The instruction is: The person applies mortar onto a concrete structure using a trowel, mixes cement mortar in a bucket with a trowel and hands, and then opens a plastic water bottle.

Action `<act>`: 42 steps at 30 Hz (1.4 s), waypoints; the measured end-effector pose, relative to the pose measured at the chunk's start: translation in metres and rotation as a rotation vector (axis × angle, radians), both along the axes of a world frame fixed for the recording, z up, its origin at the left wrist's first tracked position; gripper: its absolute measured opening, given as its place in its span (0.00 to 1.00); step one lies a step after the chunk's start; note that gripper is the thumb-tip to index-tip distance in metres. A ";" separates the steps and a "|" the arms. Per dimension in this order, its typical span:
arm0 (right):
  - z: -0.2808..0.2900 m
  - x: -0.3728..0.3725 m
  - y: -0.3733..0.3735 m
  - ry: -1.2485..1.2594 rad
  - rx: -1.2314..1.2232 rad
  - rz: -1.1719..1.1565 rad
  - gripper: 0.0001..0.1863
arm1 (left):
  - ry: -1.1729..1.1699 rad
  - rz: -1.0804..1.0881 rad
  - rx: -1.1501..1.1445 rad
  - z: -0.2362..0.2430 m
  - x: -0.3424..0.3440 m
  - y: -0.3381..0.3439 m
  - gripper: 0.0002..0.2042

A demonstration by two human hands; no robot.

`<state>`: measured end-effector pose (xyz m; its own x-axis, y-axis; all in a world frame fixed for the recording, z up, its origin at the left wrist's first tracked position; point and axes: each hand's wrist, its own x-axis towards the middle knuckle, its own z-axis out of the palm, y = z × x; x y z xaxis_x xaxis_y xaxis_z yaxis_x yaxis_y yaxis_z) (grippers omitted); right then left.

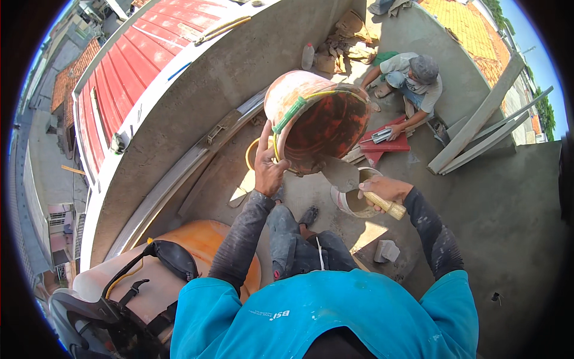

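Note:
My left hand (pixel 269 164) grips the near rim of a large orange-red bucket (pixel 281 99), beside its green-wrapped yellow handle. The bucket is tipped over, its mouth facing down toward me, with a dark, stained inside. In my right hand (pixel 385 190) is the wooden handle of a trowel, fingers wrapped round it. The grey trowel blade (pixel 342 175) reaches to the lower lip of the bucket. Just beneath it stands a smaller whitish pail (pixel 342 200), partly hidden by the blade and my hand. What lies in the pail I cannot make out.
Across from me a person (pixel 418 78) crouches, a hand on a grey metal tool (pixel 381 135) over a red sheet (pixel 394 145). Planks (pixel 478 119) lean at the right wall. A concrete chunk (pixel 387 251) lies near my feet. An orange drum (pixel 206 230) stands at my left.

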<state>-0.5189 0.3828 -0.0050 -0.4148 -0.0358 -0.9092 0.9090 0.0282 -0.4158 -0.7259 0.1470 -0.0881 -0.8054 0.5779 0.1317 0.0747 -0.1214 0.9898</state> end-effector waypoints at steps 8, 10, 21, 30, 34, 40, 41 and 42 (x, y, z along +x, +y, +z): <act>-0.101 -0.039 -0.074 0.373 -0.328 -0.131 0.16 | -0.773 0.316 0.016 -0.124 0.002 -0.106 0.13; -0.165 -0.053 -0.105 0.669 0.057 -0.046 0.18 | -0.883 0.519 -0.005 -0.189 0.017 -0.159 0.15; -0.592 -0.168 -0.131 0.420 0.847 0.171 0.23 | -1.207 0.983 -0.215 -0.330 0.051 -0.206 0.23; -0.518 -0.118 -0.108 0.502 0.758 0.244 0.20 | -1.213 0.853 -0.287 -0.315 0.033 -0.172 0.23; -0.455 -0.066 -0.104 0.729 0.824 0.278 0.17 | -1.216 0.743 -0.289 -0.301 0.018 -0.124 0.22; -0.429 0.040 -0.079 0.711 0.967 0.323 0.21 | -1.211 0.670 -0.199 -0.283 -0.017 -0.059 0.17; -0.421 0.069 -0.068 0.608 0.986 0.317 0.24 | -1.212 0.627 -0.216 -0.277 -0.019 -0.050 0.17; -0.411 0.098 -0.061 0.578 1.007 0.285 0.24 | -1.150 0.625 -0.225 -0.271 -0.021 -0.040 0.17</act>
